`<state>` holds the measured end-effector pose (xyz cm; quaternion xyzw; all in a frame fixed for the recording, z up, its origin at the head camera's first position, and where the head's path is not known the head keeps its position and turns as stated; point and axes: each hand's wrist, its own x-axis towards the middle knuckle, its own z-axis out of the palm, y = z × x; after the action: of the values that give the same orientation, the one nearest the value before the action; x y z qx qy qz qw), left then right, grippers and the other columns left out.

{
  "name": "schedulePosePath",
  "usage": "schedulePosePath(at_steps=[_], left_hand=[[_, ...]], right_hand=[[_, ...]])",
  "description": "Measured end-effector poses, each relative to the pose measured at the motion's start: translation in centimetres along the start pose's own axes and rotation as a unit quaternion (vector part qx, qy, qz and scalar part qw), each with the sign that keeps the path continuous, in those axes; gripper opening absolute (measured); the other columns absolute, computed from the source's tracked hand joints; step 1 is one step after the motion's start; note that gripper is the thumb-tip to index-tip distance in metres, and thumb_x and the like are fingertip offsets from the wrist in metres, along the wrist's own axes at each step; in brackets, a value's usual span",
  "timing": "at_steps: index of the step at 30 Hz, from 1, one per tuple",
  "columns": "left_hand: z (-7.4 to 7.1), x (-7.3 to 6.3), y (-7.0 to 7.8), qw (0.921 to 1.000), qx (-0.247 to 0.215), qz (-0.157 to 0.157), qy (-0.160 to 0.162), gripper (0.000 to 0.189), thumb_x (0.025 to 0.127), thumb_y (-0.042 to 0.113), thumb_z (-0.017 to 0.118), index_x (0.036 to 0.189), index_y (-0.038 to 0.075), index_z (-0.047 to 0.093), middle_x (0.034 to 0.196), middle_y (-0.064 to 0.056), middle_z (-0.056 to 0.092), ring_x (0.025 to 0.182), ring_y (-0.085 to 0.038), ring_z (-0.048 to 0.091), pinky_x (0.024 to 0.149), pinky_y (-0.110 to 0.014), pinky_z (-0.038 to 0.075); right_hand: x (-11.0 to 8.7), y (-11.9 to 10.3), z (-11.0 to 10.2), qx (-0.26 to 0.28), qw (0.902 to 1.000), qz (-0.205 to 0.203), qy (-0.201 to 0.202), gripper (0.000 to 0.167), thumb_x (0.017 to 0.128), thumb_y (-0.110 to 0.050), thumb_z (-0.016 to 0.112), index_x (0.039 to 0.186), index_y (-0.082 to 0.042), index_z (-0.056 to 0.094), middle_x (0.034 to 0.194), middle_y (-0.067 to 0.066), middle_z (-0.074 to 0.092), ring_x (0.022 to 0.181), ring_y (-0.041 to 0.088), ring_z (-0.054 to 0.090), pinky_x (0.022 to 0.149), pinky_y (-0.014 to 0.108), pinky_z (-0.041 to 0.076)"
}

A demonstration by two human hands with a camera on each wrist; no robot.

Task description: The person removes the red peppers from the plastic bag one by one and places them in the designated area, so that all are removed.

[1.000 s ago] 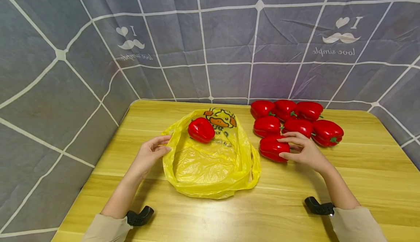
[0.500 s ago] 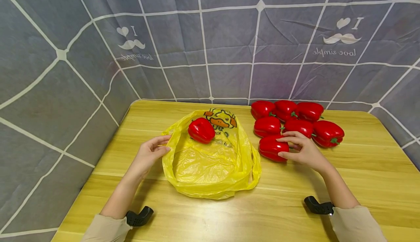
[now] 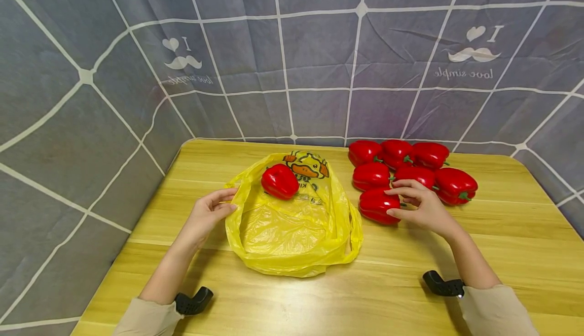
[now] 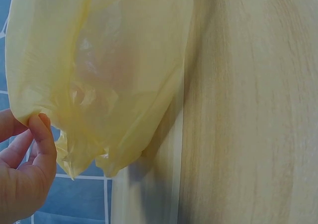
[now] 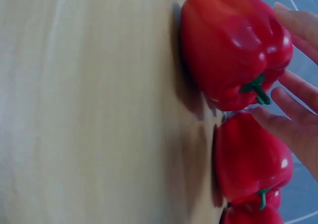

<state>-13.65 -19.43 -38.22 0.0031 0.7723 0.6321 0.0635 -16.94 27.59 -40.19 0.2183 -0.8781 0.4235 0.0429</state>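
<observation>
A yellow plastic bag [image 3: 285, 229] with a duck print lies on the table, its mouth spread wide. One red bell pepper [image 3: 280, 181] sits inside. At the bag's left edge, my left hand [image 3: 213, 212] pinches the rim between thumb and fingers; the left wrist view shows the bag's film [image 4: 119, 75] drawn up by this hand [image 4: 30, 169]. To the right of the bag lies another red bell pepper [image 3: 377, 206]. My right hand [image 3: 422, 207] is spread around its stem end, thumb and fingertips at its sides. Its green stem [image 5: 257, 87] shows between the fingers in the right wrist view.
Several more red bell peppers [image 3: 414, 176] lie close together behind the right hand, near the back of the wooden table [image 3: 292, 305]. A grey cloth with white lines [image 3: 319, 52] hangs behind the table and along its left side.
The pepper at my right hand has shifted very slightly left, and its stem now shows between thumb and fingers. My left hand and the bag stay in place.
</observation>
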Motion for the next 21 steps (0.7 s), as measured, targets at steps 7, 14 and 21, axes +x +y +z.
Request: schedulePosePath(at_steps=[7,14,21], left_hand=[[0.1,0.0,0.0,1.0,-0.004,0.002,0.002,0.043,0.089,0.0,0.058,0.13,-0.009,0.047,0.115,-0.02,0.054,0.086,-0.007,0.056,0.076,-0.017,0.048],[0.1,0.0,-0.1,1.0,-0.002,0.001,0.001,0.043,0.09,0.001,0.058,0.13,-0.008,0.046,0.118,-0.022,0.052,0.088,-0.007,0.055,0.077,-0.017,0.047],[0.1,0.0,-0.1,1.0,0.0,0.0,0.001,0.043,0.09,0.001,0.058,0.13,-0.008,0.046,0.12,-0.024,0.051,0.088,-0.007,0.056,0.077,-0.017,0.047]], right_hand=[[0.9,-1.4,-1.1,0.017,0.9998,-0.01,-0.004,0.038,0.075,-0.006,0.077,0.111,0.001,0.066,0.121,0.014,0.051,0.106,-0.004,0.045,0.085,0.01,0.041],[2.2,-3.2,-1.7,0.001,0.9997,-0.016,-0.017,0.04,0.076,-0.007,0.077,0.113,-0.002,0.065,0.123,0.013,0.051,0.102,0.0,0.051,0.082,0.012,0.044],[4.1,-4.5,-1.6,0.012,0.9987,-0.034,-0.035,0.038,0.077,-0.011,0.077,0.113,-0.007,0.066,0.123,0.007,0.051,0.103,0.006,0.05,0.086,0.015,0.044]])
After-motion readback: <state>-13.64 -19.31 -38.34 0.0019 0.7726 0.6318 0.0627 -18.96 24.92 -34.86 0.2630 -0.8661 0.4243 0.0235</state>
